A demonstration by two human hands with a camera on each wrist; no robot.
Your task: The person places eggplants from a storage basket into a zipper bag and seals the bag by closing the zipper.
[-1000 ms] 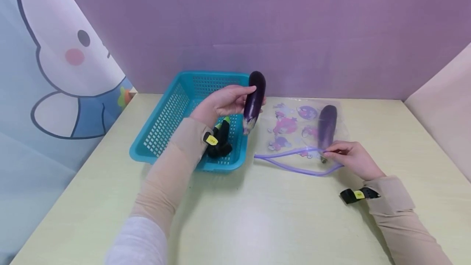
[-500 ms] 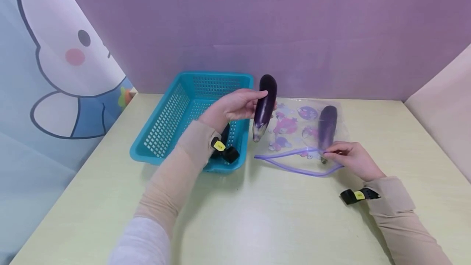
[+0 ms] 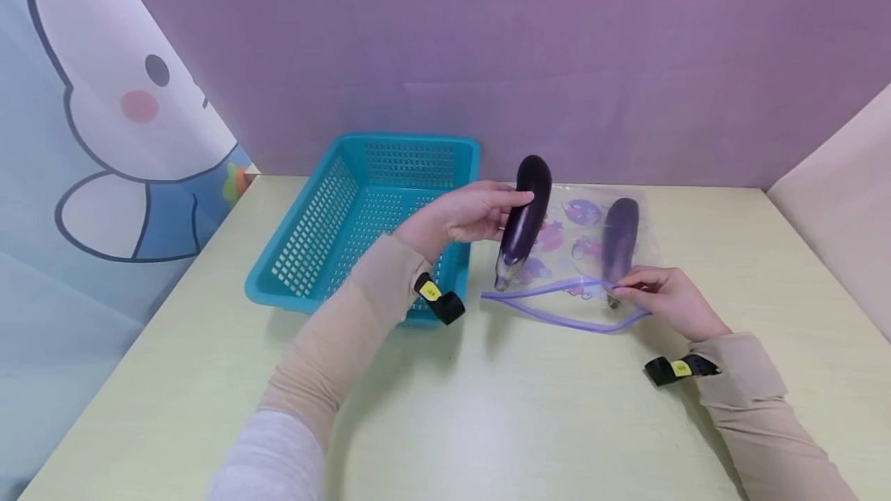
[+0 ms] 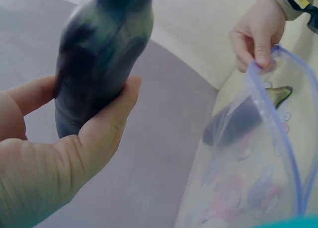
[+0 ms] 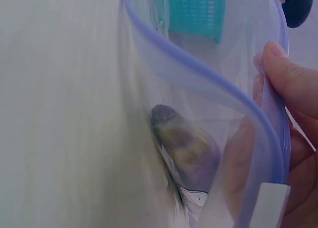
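Note:
My left hand (image 3: 480, 211) grips a dark purple eggplant (image 3: 527, 211), thumb across its front, its stem end tilted down toward me. It is held up over the left part of a clear zip bag (image 3: 567, 242) printed with pink and purple pictures. With its thumb and fingers, my right hand (image 3: 668, 298) pinches the bag's purple zip edge near the right corner. The bag's mouth gapes toward me. Inside lies a second eggplant (image 3: 619, 234) along the right side, its stem end (image 5: 181, 143) near the mouth in the right wrist view.
A teal perforated basket (image 3: 292, 301) stands left of the bag, under my left forearm. The pale table (image 3: 480, 424) stretches in front. A purple wall (image 3: 487, 45) rises behind, with a cartoon-printed cloth (image 3: 104, 199) at the left.
My left hand has carried the eggplant right and slightly toward me, from the basket's right rim to over the bag. My right hand has kept its hold on the bag.

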